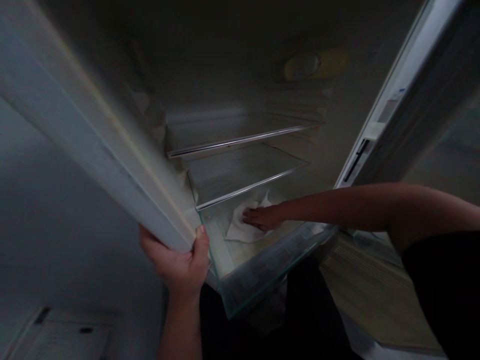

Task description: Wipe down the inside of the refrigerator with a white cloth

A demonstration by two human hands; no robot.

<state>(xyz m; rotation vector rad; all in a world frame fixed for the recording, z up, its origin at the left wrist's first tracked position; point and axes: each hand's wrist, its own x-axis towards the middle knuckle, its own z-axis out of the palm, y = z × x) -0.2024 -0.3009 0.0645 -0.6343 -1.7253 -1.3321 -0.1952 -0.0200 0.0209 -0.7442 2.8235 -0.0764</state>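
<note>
I look into an open, dim fridge. My left hand [179,264] grips the lower end of the fridge's pale side edge [112,150] at the left. My right hand [262,218] reaches in from the right and presses flat on a white cloth [242,227]. The cloth lies on the lowest glass shelf [262,280], which juts out toward me. Two more glass shelves [243,141] sit above it with nothing visible on them.
The fridge door [405,100] stands open at the right, its lower bin [375,290] beside my arm. A round light fitting [303,66] sits on the back wall. A pale wall and a floor panel [63,335] lie at the left.
</note>
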